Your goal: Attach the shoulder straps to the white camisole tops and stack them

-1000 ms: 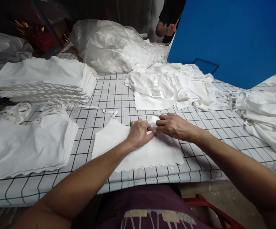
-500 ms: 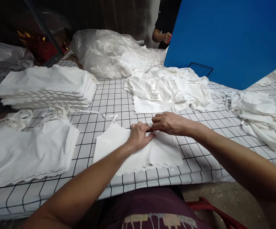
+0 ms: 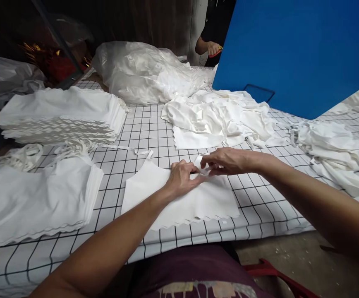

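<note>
1. Our left hand lies curled on the white cloth piece, fingertips pressing its upper edge; we cannot tell whether it pinches the cloth.
2. Our right hand meets it from the right, thumb and forefinger pinching a small raised corner of the same cloth, just past the left fingertips.
3. Just beyond both sets of fingers runs a strip of bare checked table; past that lies a loose heap of white cloth.
4. Left of the left fingers, some bare table separates the cloth from a flat stack of white pieces.
5. The cloth piece is flat and smooth, with a wavy cut edge on the side nearest us and a thin strap trailing from its far left corner.
6. The table is white with a black grid. Farther left sits a taller stack, far right another heap.
7. A blue board rises beyond the right fingers; a plastic bag of cloth lies at the far end, where another person's hand holds something red.
</note>
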Action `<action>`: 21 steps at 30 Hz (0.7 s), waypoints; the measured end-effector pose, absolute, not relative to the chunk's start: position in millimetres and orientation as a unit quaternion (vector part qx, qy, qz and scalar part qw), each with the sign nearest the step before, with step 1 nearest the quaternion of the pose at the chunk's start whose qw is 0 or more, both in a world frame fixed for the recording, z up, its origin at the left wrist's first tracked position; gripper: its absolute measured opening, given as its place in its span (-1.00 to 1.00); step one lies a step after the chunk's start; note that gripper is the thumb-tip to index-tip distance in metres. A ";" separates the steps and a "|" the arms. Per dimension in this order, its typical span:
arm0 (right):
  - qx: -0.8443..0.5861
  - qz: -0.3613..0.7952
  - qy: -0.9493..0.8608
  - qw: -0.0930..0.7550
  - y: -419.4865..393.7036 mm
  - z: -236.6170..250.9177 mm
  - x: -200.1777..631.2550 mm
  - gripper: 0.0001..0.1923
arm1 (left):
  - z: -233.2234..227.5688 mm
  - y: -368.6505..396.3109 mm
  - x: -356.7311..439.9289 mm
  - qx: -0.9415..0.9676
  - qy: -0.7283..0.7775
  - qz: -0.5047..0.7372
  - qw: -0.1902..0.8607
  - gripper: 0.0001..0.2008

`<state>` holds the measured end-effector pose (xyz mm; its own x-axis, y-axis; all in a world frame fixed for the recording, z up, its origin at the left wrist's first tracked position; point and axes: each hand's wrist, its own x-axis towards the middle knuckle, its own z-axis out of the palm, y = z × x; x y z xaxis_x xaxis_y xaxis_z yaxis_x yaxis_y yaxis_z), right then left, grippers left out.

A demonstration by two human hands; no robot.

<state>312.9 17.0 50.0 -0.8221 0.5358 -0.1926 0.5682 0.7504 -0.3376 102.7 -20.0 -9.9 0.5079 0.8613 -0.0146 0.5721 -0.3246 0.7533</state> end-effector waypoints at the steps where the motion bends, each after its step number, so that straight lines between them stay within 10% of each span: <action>1: 0.314 -0.206 0.925 0.047 20.7 52.0 316.1 -0.71 | -10.6 -20.3 102.6 0.790 0.452 0.202 0.361 -0.85; 13: 0.394 -0.138 0.835 -0.358 99.3 35.4 298.9 -0.72 | -19.1 -18.8 104.0 0.792 0.445 0.226 0.350 -0.91; 18: 0.502 -0.228 0.769 -0.323 122.4 4.1 290.6 -0.49 | -22.1 -22.8 106.2 0.793 0.479 0.224 0.301 -0.86; 21: 0.546 -0.216 0.754 -0.296 132.1 -9.2 290.5 -0.44 | -25.8 -25.3 108.2 0.810 0.483 0.227 0.242 -0.46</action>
